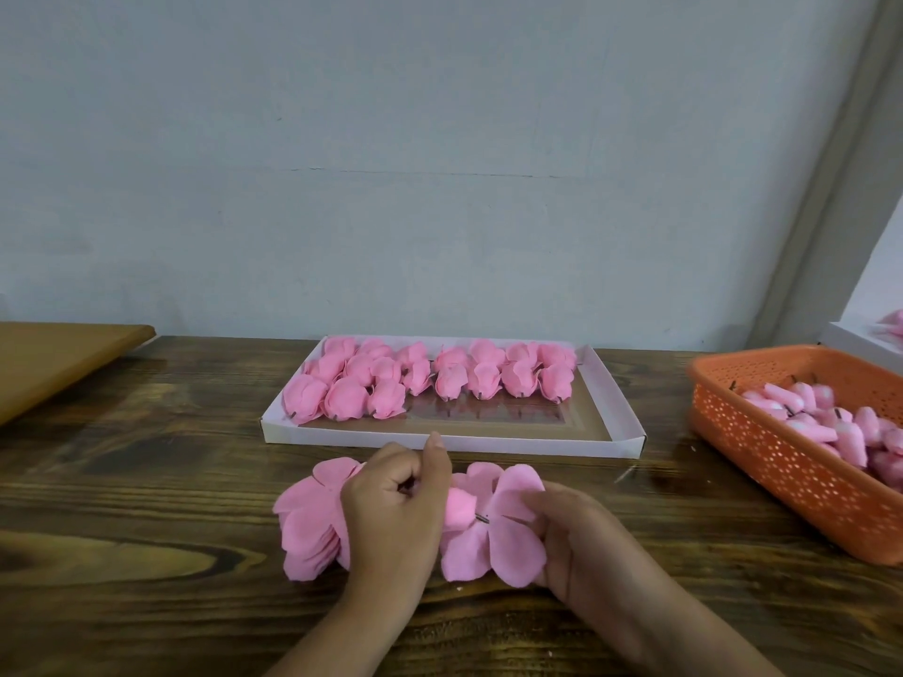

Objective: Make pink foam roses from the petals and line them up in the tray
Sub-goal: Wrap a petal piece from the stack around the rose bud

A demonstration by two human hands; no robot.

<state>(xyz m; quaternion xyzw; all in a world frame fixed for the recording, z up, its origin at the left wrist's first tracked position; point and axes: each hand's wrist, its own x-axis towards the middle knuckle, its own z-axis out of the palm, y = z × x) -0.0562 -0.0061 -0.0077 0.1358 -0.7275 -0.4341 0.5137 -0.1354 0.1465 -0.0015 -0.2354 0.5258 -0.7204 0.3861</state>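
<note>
Two hands work on the wooden table [146, 505], just in front of the white tray [459, 444]. The left hand [393, 510] is curled around a pink foam bud [459, 511], beside a stack of flat petals [310, 520]. The right hand [571, 535] pinches a petal sheet [498, 535] threaded on the bud's short stem. Finished roses [430, 376] lie in rows at the far side of the tray. More buds [830, 422] fill an orange basket [762, 456] on the right.
</note>
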